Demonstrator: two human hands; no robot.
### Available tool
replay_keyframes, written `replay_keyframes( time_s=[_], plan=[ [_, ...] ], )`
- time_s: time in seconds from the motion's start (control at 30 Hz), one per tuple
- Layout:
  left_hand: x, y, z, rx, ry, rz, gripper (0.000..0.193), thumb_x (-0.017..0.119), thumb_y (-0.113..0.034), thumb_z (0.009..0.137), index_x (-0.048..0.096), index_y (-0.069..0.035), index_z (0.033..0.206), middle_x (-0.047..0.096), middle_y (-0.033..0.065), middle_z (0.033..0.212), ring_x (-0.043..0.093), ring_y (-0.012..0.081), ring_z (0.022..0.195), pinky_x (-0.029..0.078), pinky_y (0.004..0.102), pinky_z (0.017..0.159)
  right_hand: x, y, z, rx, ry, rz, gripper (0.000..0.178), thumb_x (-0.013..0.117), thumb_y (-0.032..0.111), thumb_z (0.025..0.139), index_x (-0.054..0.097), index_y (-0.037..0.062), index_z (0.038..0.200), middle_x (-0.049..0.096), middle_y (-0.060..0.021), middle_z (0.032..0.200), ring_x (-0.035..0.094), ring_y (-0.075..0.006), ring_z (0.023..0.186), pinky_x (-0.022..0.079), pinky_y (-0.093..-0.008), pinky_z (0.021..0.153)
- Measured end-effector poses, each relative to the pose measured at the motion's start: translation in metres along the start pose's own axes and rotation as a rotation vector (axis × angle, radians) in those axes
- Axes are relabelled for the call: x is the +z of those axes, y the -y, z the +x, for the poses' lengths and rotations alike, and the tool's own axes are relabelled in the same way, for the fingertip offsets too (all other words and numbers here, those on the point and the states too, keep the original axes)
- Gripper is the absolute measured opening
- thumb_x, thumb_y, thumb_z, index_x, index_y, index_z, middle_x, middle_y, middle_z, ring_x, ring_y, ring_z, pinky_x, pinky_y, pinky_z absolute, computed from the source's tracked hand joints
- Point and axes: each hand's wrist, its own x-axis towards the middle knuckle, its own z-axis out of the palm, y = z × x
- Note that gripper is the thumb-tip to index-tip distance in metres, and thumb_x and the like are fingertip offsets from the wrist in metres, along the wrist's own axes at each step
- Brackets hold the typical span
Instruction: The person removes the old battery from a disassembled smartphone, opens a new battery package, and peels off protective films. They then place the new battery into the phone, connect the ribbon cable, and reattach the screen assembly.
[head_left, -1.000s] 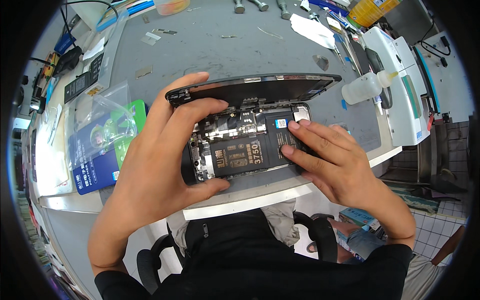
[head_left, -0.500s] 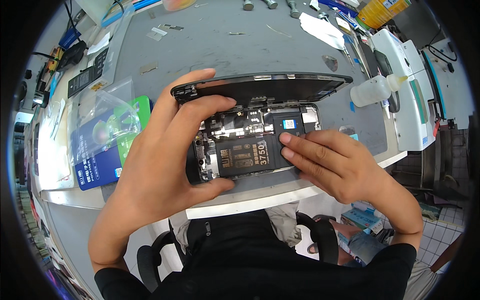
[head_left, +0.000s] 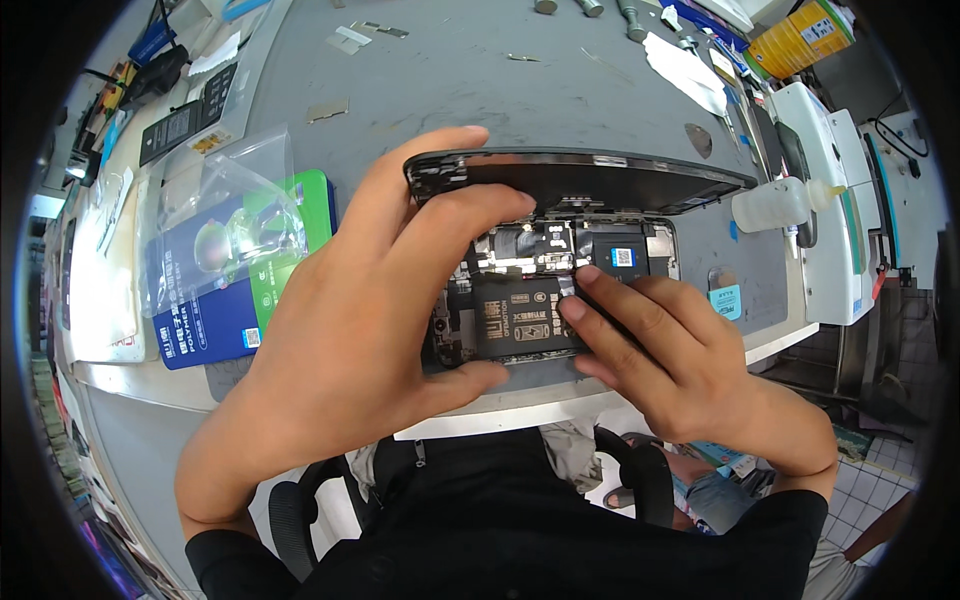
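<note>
An opened smartphone (head_left: 455,325) lies near the bench's front edge. Its screen (head_left: 620,185) is tilted up along the far side, and inside show a circuit board and a black battery (head_left: 492,342). My left hand (head_left: 350,300) grips the phone's left end, thumb at the near edge, one finger behind the screen and another inside its lower edge. With fingers stretched out, my right hand (head_left: 675,350) rests its fingertips on the battery, covering part of its print. The right thumb is low at the phone's near edge, partly hidden.
Left of the phone, a clear plastic bag (head_left: 170,240) lies over a blue-and-green package (head_left: 190,335). At right are a dropper bottle (head_left: 770,207), a small light-blue card (head_left: 726,303) and a white device (head_left: 825,200). Metal scraps (head_left: 350,40) and tools are further back.
My right fingertips have slid left along the battery, now covering print that showed before. The whole scene sits a little further right in view. My left hand keeps its grip.
</note>
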Motion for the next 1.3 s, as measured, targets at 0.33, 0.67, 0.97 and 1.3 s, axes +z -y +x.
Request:
replay_keyframes(
  time_s=[0.33,0.67,0.97,1.3],
  plan=[
    [-0.001,0.002,0.0,0.025,-0.007,-0.017,0.091,0.095,-0.008,0.051,0.058,-0.016,0.133,0.046,0.0132,0.153,0.058,0.0335,0.123,0.057,0.0402,0.083,-0.009,-0.015,0.015,-0.107,0.054,0.057,0.044,0.078,0.019,0.071,0.075,-0.0041,0.108,0.071,-0.0132,0.124,0.065,-0.0192,0.087,0.056,-0.0291,0.063],
    [-0.004,-0.004,0.002,-0.029,0.05,0.0,0.089,0.094,-0.005,0.051,0.059,-0.014,0.132,0.045,0.015,0.152,0.056,0.0362,0.128,0.058,0.0433,0.092,-0.017,-0.021,0.025,-0.084,0.143,0.143,0.043,0.08,0.021,0.068,0.076,-0.0011,0.105,0.072,-0.0103,0.121,0.065,-0.0186,0.088,0.058,-0.0295,0.063],
    [-0.005,-0.005,0.002,-0.038,0.059,0.017,0.09,0.094,-0.005,0.05,0.059,-0.013,0.132,0.047,0.0174,0.151,0.054,0.0396,0.131,0.054,0.0441,0.098,-0.02,-0.021,0.028,-0.082,0.183,0.153,0.043,0.08,0.02,0.068,0.075,-0.0015,0.104,0.072,-0.0105,0.121,0.066,-0.0197,0.089,0.058,-0.0296,0.063],
    [-0.005,-0.007,0.002,-0.043,0.057,0.024,0.09,0.093,-0.003,0.049,0.059,-0.013,0.132,0.047,0.0171,0.151,0.054,0.0397,0.131,0.053,0.0442,0.099,-0.029,-0.014,0.034,-0.081,0.254,0.079,0.046,0.08,0.018,0.067,0.074,-0.0011,0.109,0.071,-0.0102,0.125,0.067,-0.0238,0.095,0.058,-0.0333,0.067]
  ],
)
